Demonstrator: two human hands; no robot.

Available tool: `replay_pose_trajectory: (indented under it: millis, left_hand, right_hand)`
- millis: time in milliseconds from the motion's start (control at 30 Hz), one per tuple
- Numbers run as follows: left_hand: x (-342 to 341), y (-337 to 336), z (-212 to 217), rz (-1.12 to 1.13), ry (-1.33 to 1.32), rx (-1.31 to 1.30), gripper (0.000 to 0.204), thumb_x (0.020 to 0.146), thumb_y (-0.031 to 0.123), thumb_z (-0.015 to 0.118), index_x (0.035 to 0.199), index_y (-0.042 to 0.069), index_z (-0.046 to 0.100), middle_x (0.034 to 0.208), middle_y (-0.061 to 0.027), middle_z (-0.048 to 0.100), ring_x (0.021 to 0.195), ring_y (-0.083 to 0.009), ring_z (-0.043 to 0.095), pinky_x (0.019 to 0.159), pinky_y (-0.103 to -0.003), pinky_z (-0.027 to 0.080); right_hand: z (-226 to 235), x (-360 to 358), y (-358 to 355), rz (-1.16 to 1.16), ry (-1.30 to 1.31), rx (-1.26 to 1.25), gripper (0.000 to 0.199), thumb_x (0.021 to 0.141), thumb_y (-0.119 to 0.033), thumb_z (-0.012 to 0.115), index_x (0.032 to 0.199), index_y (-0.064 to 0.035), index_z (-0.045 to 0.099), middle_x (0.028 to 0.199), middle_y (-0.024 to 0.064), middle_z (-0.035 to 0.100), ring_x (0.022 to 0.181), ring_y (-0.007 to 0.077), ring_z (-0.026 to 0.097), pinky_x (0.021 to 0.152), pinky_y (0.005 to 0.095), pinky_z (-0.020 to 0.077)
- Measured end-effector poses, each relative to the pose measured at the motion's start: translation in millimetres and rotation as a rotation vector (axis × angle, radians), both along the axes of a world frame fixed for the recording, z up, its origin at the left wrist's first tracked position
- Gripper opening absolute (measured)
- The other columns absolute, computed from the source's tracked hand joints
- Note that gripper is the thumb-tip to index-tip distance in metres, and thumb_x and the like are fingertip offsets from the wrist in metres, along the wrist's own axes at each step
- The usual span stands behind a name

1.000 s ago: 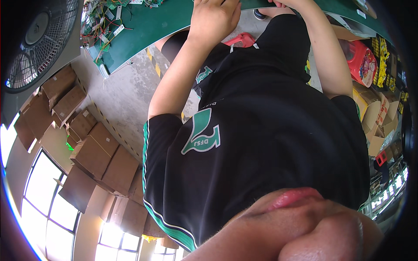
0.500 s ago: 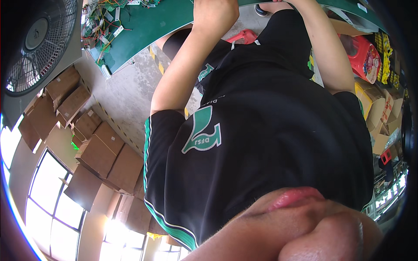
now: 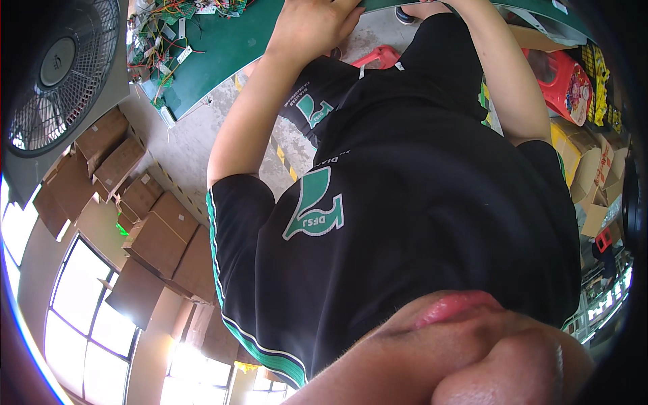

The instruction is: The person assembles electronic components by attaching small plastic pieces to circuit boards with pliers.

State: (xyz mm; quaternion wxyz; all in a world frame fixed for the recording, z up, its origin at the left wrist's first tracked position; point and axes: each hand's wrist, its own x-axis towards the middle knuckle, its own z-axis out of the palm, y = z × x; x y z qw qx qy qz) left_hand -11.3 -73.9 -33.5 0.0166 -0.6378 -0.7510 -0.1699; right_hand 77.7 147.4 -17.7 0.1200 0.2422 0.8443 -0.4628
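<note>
My left hand (image 3: 314, 27) is over the near edge of the green table (image 3: 229, 47), cut by the upper rim of the picture. Its visible fingers are bent toward the right and stand a little apart; I see nothing between them. Of my right hand (image 3: 449, 3) only a sliver shows at the upper edge, and its fingers are out of sight. Left of my left hand, a tangle of small green circuit boards (image 3: 165, 81) with red and other thin wires lies on the table. White pieces (image 3: 183, 54) are among them.
A large grey fan (image 3: 57, 64) stands at the far left. Below it are brown cardboard boxes (image 3: 158, 233) along the windowed wall. A red plastic stool (image 3: 381, 57) is under the table. On the right are a red container (image 3: 560, 88) and open cartons (image 3: 597, 175).
My left hand and forearm have moved left along the table edge, and the fingers show more spread than before. My right arm has hardly moved. The surroundings have shifted slightly.
</note>
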Motion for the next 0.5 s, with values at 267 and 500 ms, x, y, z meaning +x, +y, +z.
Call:
replay_pose_trajectory:
  millis: [267, 500]
  left_hand:
    - [-19, 1, 17, -0.185, -0.053, -0.091, 0.047, 0.089, 0.024, 0.069, 0.134, 0.010, 0.064, 0.141, -0.0158, 0.058, 0.138, -0.0376, 0.050, 0.113, -0.053, 0.039]
    - [-21, 1, 17, -0.197, -0.091, -0.130, 0.053, 0.087, 0.025, 0.071, 0.136, 0.009, 0.062, 0.145, -0.0168, 0.056, 0.141, -0.0385, 0.045, 0.115, -0.054, 0.037]
  right_hand:
    - [14, 1, 1, 0.023, -0.019, 0.036, 0.042, 0.089, -0.023, 0.081, 0.112, 0.0048, 0.060, 0.069, 0.0102, 0.063, 0.056, 0.0162, 0.061, 0.049, 0.0329, 0.0467]
    - [18, -4, -1, 0.073, -0.070, 0.080, 0.038, 0.088, -0.024, 0.082, 0.103, 0.0024, 0.059, 0.071, 0.0102, 0.062, 0.058, 0.0166, 0.061, 0.051, 0.0331, 0.0466]
